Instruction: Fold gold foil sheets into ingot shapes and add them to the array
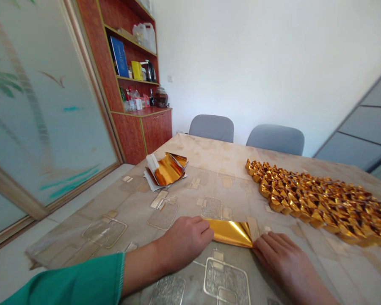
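Observation:
A flat folded strip of gold foil paper (230, 232) lies on the table between my hands. My left hand (190, 237) is closed on its left end, fingers curled over the edge. At the lower right corner, my right hand (279, 254) has its fingers together on the foil; the thumb is hidden. Farther off to the left sits a loose stack of gold foil sheets (169, 169) with white backs, partly curled. On the right side of the table stand rows of many folded gold foil pieces (314, 199), packed close together.
A patterned cloth covers the table (130, 216). Two grey chairs (211, 128) stand at its far side, against the white wall. A reddish wooden cabinet (155, 129) with bottles and jars is at the back left, beside a frosted sliding door (51, 106).

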{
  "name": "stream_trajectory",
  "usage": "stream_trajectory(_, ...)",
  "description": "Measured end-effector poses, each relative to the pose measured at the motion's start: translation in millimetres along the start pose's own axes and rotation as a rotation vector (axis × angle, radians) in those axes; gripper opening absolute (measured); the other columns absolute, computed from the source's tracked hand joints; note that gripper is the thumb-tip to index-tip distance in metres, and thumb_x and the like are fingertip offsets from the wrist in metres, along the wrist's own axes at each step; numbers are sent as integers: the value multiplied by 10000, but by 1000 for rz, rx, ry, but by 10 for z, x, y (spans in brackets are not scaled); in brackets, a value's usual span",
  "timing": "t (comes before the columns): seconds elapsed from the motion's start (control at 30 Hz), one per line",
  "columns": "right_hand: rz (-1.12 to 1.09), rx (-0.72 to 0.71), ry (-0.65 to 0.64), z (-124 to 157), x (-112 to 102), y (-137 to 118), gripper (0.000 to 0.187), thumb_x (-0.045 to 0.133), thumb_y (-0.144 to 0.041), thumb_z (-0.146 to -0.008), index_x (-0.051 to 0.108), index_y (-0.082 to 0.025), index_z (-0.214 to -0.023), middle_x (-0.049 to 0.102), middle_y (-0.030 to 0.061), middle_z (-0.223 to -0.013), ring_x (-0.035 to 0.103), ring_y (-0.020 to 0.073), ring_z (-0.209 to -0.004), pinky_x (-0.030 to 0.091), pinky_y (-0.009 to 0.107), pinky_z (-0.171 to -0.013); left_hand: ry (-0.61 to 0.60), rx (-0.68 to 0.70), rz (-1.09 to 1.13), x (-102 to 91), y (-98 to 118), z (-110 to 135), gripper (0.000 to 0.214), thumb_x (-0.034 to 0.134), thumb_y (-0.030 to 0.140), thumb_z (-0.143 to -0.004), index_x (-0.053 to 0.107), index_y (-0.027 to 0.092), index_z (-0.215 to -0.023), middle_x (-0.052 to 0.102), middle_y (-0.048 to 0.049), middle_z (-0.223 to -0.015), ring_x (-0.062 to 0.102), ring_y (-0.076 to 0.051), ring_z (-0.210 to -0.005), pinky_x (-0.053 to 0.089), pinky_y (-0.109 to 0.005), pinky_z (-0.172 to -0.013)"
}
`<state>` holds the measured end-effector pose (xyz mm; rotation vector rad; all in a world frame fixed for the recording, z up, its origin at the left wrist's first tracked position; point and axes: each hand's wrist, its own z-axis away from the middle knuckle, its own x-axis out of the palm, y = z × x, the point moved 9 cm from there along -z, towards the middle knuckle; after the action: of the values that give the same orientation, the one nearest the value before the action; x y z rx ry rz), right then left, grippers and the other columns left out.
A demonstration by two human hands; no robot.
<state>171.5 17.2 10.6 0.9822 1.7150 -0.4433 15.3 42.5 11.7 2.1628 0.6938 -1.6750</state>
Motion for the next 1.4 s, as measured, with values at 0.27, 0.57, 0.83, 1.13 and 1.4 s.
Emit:
stream_trajectory(0.27, -476, 251, -61, -152, -190, -98, 102, 481, -168, -917, 565, -215, -950, 618, 39, -890, 583, 187, -806, 433, 284, -692, 16, 9, 21, 46, 154, -60, 96, 524, 206, -912, 567, 170, -834, 628, -17, -805, 560, -188, -710, 445, -308, -591)
stream_trajectory(0.57, -543, 320, -169, -468, 140, -441, 117, 499, -104, -855, 565, -190, -812, 594, 45, -855, 547, 202, -798, 403, 305, -691, -74, -89, 330, -16, -41, -58, 150, 651, 234, -786, 587, 190, -915, 623, -21, -930, 544, -203, -869, 446, -309, -743)
stream_trajectory(0.83, -585, 377, -163, -433, 143, -366, 144, 522, -82, -812, 529, -192, -719, 570, 23, -768, 531, 173, -709, 347, 273, -620, -77, -143, 565, 57, -263, -118, 102, 578, 264, -891, 648, 193, -869, 608, -18, -918, 547, -174, -906, 424, -289, -801)
stream_trajectory(1.13, -591, 495, -129, -432, 252, -265, 259, 516, -255, -910, 540, -192, -660, 567, 14, -674, 500, 165, -637, 309, 277, -602, -109, -118, 530, 166, -298, -291, 215, 560, 362, -910, 621, 182, -808, 589, -3, -821, 536, -169, -828, 377, -276, -719)
stream_trajectory(1.4, -550, 492, -105, -419, 292, -290, 228, 530, -120, -840, 499, -192, -627, 540, 12, -677, 485, 160, -629, 293, 268, -582, -85, -161, 556, 168, -426, -236, 192, 560, 346, -906, 617, 188, -812, 591, -13, -850, 527, -179, -857, 378, -298, -754)
